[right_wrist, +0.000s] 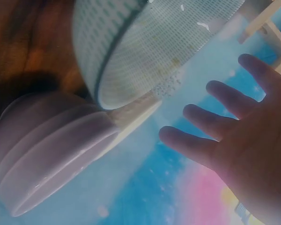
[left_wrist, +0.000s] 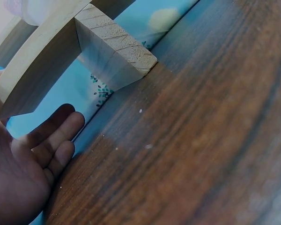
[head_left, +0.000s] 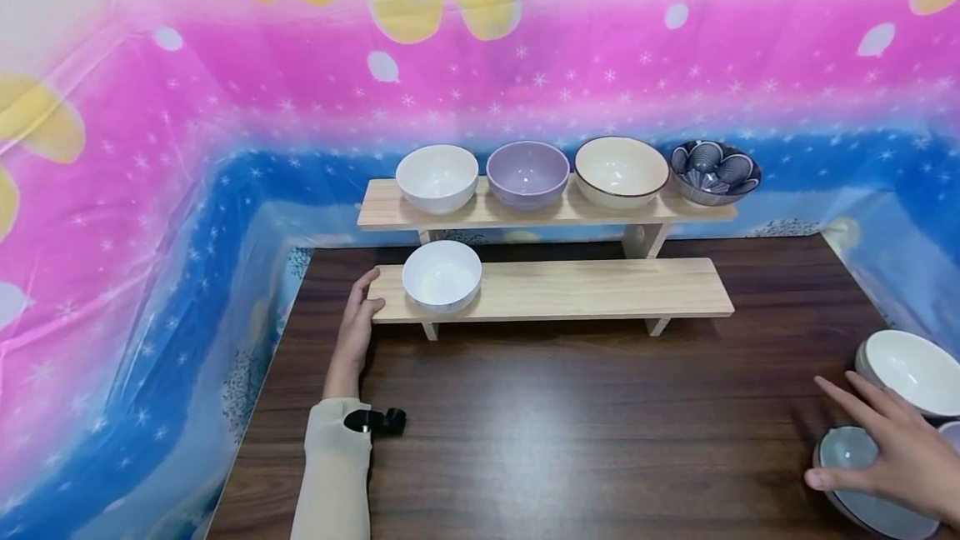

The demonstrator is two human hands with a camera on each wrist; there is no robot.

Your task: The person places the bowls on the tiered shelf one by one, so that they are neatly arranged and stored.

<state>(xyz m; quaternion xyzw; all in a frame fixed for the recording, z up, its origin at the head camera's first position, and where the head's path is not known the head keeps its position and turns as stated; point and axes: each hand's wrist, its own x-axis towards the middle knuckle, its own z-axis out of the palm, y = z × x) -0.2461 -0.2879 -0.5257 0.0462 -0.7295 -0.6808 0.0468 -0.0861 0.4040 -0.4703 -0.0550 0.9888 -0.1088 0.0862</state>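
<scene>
My left hand (head_left: 360,315) holds the left end of the low wooden shelf (head_left: 585,290), its thumb lying over the edge. The other fingers extend loosely below the board in the left wrist view. A white bowl (head_left: 441,277) sits on that shelf, just right of this hand. At the lower right, my right hand (head_left: 892,440) hovers with spread fingers over a pale blue-green bowl (head_left: 847,450); in the right wrist view this patterned bowl (right_wrist: 145,70) is apart from the fingers. Ribbed purple bowls (right_wrist: 51,136) are beside it, and stacked white bowls (head_left: 918,373) stand behind.
On the raised back shelf (head_left: 495,217) stand a white bowl (head_left: 437,177), a purple bowl (head_left: 528,175), a cream bowl with a dark rim (head_left: 621,172) and a dark patterned bowl (head_left: 714,173). A printed cloth (head_left: 525,73) surrounds the brown table (head_left: 525,415).
</scene>
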